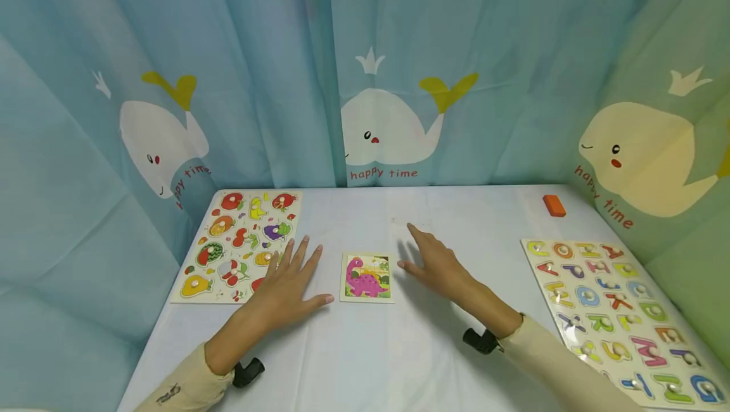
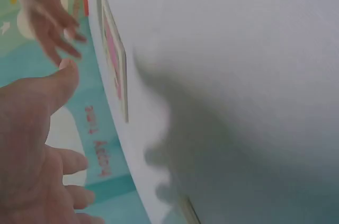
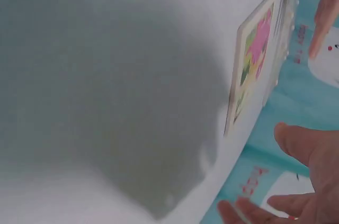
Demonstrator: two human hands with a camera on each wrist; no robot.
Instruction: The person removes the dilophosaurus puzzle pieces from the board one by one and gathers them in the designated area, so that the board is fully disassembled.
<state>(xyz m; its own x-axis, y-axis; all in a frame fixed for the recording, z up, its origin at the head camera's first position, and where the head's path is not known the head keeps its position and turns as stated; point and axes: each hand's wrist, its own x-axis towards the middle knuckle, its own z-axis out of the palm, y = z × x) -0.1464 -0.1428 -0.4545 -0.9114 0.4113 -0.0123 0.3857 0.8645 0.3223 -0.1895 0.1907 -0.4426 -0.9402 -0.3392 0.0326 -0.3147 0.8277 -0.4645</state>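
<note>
Between your left hand and right hand, both empty with fingers extended, the puzzle looks complete, no piece apparently left.

One left hand and one right hand are seen, and two sleeves and two black wrist devices are worn. On one table three boards are counted: one fruit board, one dinosaur puzzle and one letter board. One orange block is also found. Three whales, three crowns and three slogans are printed behind. Fruits and letters cannot be totalled, since some are covered.
</note>
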